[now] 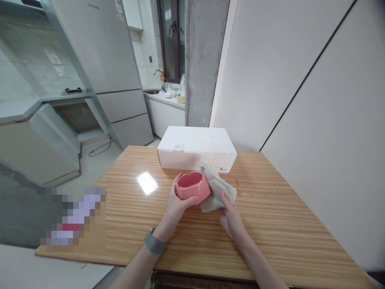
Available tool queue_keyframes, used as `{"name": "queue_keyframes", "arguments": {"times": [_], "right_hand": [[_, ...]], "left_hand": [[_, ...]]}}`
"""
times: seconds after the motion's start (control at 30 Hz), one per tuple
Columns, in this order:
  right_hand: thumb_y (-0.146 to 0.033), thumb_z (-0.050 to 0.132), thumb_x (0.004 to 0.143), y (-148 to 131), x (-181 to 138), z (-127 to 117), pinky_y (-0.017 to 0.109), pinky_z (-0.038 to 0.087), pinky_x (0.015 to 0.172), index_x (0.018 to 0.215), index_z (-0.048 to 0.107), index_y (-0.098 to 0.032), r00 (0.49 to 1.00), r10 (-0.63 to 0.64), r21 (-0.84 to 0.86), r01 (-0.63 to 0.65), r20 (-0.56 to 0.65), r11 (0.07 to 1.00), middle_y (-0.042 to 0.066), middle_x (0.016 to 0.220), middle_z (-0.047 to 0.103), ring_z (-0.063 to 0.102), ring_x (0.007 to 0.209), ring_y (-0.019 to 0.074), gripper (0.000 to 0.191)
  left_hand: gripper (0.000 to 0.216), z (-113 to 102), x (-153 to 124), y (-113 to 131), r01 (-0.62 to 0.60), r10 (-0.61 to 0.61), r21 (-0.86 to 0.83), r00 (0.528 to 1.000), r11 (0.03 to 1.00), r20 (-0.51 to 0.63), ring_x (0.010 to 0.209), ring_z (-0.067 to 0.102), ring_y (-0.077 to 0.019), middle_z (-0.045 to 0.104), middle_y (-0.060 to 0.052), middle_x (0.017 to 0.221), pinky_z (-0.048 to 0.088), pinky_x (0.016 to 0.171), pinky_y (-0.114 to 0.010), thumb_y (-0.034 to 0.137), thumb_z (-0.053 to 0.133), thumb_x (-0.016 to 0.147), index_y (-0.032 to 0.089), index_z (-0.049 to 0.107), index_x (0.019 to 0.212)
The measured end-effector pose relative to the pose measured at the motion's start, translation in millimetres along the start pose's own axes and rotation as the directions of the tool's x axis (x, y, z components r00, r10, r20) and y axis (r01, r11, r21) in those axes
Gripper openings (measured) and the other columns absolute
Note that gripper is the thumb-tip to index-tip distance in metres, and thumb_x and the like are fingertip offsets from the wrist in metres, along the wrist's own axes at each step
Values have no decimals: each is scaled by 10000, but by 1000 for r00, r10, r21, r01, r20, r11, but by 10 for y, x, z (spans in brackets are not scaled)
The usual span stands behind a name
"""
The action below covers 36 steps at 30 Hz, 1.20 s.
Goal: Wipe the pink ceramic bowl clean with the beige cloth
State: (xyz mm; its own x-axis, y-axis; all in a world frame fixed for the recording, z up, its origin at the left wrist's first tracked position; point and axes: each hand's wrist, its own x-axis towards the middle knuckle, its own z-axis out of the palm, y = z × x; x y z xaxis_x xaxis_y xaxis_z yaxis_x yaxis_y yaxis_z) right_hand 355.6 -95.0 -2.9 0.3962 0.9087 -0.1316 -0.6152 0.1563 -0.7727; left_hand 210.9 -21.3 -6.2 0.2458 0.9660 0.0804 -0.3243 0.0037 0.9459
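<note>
Above the middle of the table, my left hand (179, 200) grips a pink ashtray (198, 192), a faceted bowl with small notches in its rim. The fingers are at its far left side and the thumb lies along its near side. The ashtray is tilted, with its hollow partly in view. My right hand (230, 214) pinches a light grey cloth (221, 190) between thumb and fingers. The folded cloth touches the right side of the ashtray and hides part of it.
A white box (197, 140) lies at the back of the wood-grain table (270, 216). At the left edge sits a pixelated, unreadable patch (81, 212). A white wall (331, 132) runs along the right. Behind stand a fridge (99, 52) and a sink counter (165, 106).
</note>
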Motion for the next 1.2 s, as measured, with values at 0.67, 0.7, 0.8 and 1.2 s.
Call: {"name": "queue_keyframes", "arguments": {"times": [0.67, 0.7, 0.8, 1.2], "right_hand": [[-505, 657, 806, -84, 68, -39, 474, 499, 1007, 1190, 667, -271, 995, -46, -21, 45, -83, 999, 21, 1285, 660, 488, 1317, 304, 450], [-504, 653, 812, -86, 60, -31, 471, 502, 1002, 1189, 668, -266, 997, -34, -14, 33, -70, 999, 23, 1277, 666, 499, 1307, 303, 447], [-505, 655, 817, -95, 38, -10, 471, 491, 1009, 1193, 667, -249, 1000, -4, 1, 4, -26, 1000, 28, 1269, 671, 515, 1292, 304, 455], [-500, 745, 740, -64, 10, 14, 485, 348, 1120, 1114, 712, -253, 1000, 0, 19, 0, 9, 1000, 44, 1298, 651, 472, 1328, 304, 449]], "left_hand": [[1064, -15, -36, -6, 112, -94, -85, 977, 990, 192, 1306, 461, -350, 492, -129, 1428, 392, 1077, -474, 205, 899, 478, 268, 412, 1422], [1066, -10, -37, 4, 94, -78, -70, 977, 993, 197, 1296, 470, -355, 510, -133, 1406, 396, 1073, -475, 199, 910, 441, 256, 441, 1396], [1026, 19, -50, 46, 8, 6, -68, 979, 998, 205, 1294, 471, -344, 542, -128, 1363, 375, 1090, -463, 203, 920, 400, 236, 476, 1325], [1057, 79, -59, 65, 22, -21, -33, 999, 999, 46, 1282, 493, -336, 552, -135, 1364, 401, 1064, -456, 236, 882, 476, 217, 393, 1412]]}}
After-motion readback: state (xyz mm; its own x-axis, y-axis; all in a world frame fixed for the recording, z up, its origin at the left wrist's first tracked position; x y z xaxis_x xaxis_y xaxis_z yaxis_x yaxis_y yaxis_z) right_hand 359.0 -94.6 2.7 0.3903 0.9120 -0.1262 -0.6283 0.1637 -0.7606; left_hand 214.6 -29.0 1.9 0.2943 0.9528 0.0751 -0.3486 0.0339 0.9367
